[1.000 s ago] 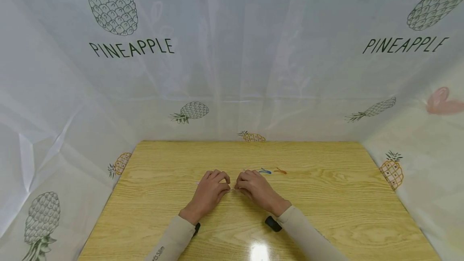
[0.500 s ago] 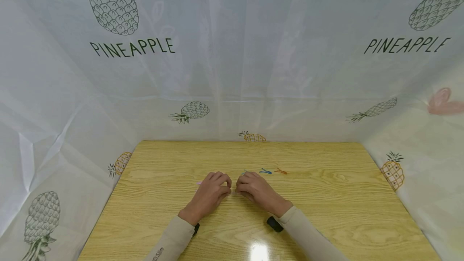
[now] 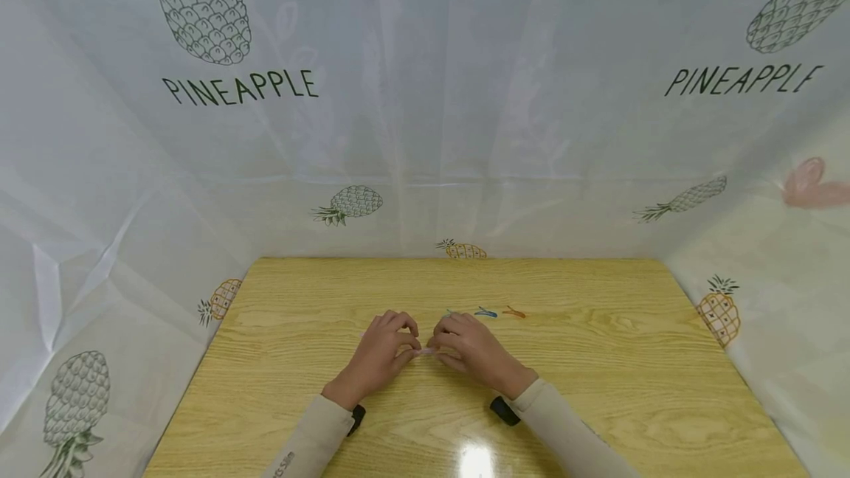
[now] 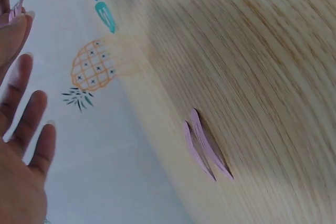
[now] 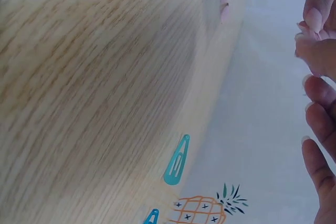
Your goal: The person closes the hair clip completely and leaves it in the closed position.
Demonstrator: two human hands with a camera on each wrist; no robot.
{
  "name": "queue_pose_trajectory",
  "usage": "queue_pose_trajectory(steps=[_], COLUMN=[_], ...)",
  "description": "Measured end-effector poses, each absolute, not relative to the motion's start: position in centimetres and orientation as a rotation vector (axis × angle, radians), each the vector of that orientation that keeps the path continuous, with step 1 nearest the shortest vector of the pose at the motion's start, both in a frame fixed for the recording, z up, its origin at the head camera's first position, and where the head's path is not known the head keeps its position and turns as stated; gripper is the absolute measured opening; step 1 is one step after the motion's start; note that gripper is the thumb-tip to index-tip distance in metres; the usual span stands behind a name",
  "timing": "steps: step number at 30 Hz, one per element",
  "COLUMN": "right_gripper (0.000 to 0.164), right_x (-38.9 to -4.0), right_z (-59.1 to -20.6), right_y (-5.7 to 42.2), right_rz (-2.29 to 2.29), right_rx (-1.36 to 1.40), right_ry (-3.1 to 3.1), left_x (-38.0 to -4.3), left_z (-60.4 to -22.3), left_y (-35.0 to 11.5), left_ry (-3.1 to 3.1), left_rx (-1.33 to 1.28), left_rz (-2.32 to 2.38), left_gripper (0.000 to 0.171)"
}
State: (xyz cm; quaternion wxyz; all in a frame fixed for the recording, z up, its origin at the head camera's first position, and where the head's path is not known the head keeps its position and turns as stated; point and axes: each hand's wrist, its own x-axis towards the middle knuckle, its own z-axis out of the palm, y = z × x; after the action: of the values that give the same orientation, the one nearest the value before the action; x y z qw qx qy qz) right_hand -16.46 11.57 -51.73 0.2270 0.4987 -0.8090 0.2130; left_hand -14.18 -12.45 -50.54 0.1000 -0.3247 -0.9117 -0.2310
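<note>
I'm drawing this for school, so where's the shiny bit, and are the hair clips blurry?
Head view: a white glare low on the table; the held clip is too small for detail. Left wrist view: the loose pink clip is fairly clear, with a shadow beside it. Right wrist view: the teal clip is clearer, that pink one blurry.

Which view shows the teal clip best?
The right wrist view: the teal clip appears whole and largest there. The left wrist view shows it whole but smaller; the head view shows only a sliver past the right hand.
</note>
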Motion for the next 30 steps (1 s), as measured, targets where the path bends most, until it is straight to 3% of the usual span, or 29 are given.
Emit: queue_pose_trajectory(steps=[19,26,30], right_gripper=[0.023,0.015,0.013], right_x=[-16.7,-16.4,-16.2], right_z=[-52.0,-52.1,-52.0], right_y=[9.9,8.6,7.7], right_rz=[0.482,0.477,0.509], right_rx=[1.311,1.198,1.142], right_ry=[-2.184,-2.309,-2.418], left_x=[-14.0,-14.2,-14.4], left_z=[-50.4,-50.9,-51.2], left_y=[-13.3,-14.2,-14.9], left_ry=[-2.756,-2.673,-2.625], left_rx=[-0.824,-0.822,-0.852], left_rz=[-0.891,-0.577,-0.443], left_gripper=[0.005,0.029,0.029])
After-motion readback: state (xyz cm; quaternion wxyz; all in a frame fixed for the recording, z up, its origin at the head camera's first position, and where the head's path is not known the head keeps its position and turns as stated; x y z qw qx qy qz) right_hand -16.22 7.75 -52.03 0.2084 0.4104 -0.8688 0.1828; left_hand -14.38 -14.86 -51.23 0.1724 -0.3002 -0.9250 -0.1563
